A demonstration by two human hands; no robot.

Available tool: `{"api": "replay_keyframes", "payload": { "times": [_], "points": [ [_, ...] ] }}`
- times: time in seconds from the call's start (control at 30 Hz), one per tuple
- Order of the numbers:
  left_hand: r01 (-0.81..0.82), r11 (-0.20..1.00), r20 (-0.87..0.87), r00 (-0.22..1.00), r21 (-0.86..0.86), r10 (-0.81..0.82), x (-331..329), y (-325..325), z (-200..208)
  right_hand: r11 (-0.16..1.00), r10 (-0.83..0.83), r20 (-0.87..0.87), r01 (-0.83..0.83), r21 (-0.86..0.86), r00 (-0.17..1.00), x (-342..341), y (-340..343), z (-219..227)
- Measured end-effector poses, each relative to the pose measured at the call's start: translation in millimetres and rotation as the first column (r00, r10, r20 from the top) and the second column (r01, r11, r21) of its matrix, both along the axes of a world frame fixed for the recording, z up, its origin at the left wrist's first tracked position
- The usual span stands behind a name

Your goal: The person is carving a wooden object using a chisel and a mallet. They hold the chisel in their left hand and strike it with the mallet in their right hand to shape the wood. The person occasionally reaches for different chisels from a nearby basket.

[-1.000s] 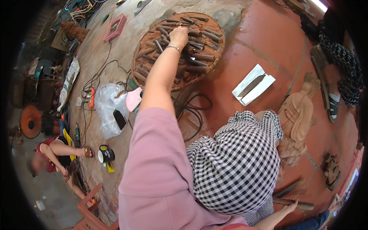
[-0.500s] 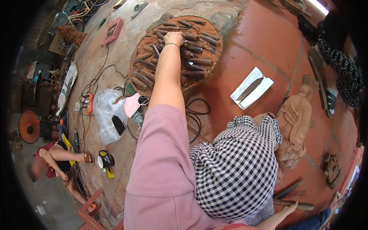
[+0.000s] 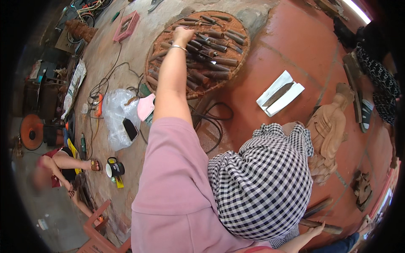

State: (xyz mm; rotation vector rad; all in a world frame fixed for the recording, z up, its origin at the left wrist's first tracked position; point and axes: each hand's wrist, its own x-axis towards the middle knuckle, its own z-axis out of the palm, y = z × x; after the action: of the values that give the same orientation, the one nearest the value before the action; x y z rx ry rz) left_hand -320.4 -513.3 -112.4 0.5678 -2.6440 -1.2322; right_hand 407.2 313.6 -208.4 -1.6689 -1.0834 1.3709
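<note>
My left hand (image 3: 184,35) reaches to a round woven tray (image 3: 247,44) of reddish sawdust, over its upper left part. Its fingers are bent and closed among the tools; what they hold, if anything, is hidden. Several wood-handled chisels (image 3: 223,61) lie side by side in the tray, mostly to the right of and below this hand. At the lower right, my right hand (image 3: 316,230) is closed on a thick wooden stick (image 3: 333,229). A second wooden piece (image 3: 319,206) lies just above it. A black-and-white checkered cloth (image 3: 261,185) bulges between my arms.
A carved wooden figure (image 3: 327,122) lies on the red tiles, right of the cloth. A dark blade-shaped piece (image 3: 277,96) rests on white paper (image 3: 291,95). Left are a plastic bag (image 3: 116,109), phone (image 3: 130,129), pink mask (image 3: 146,107), mug (image 3: 114,168), cables (image 3: 217,122) and a seated person (image 3: 59,168).
My left hand has shifted up and left across the tray, uncovering more chisels. The view has moved slightly. My right hand stays at the wooden stick.
</note>
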Motion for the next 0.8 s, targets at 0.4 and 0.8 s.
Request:
{"api": "replay_keyframes", "payload": {
  "times": [0.4,0.8],
  "points": [
    [-0.314,0.949,0.443,0.855,0.026,0.27,166.5,-105.7,35.2,0.999,0.015,0.059,-0.013,-0.035,0.998,5.0,1.8,4.8],
    [0.241,0.521,0.194,0.97,-0.819,-0.144,184.0,-87.5,12.8,0.998,-0.057,0.055,0.056,0.034,0.997,19.1,7.4,5.5]
  ]
}}
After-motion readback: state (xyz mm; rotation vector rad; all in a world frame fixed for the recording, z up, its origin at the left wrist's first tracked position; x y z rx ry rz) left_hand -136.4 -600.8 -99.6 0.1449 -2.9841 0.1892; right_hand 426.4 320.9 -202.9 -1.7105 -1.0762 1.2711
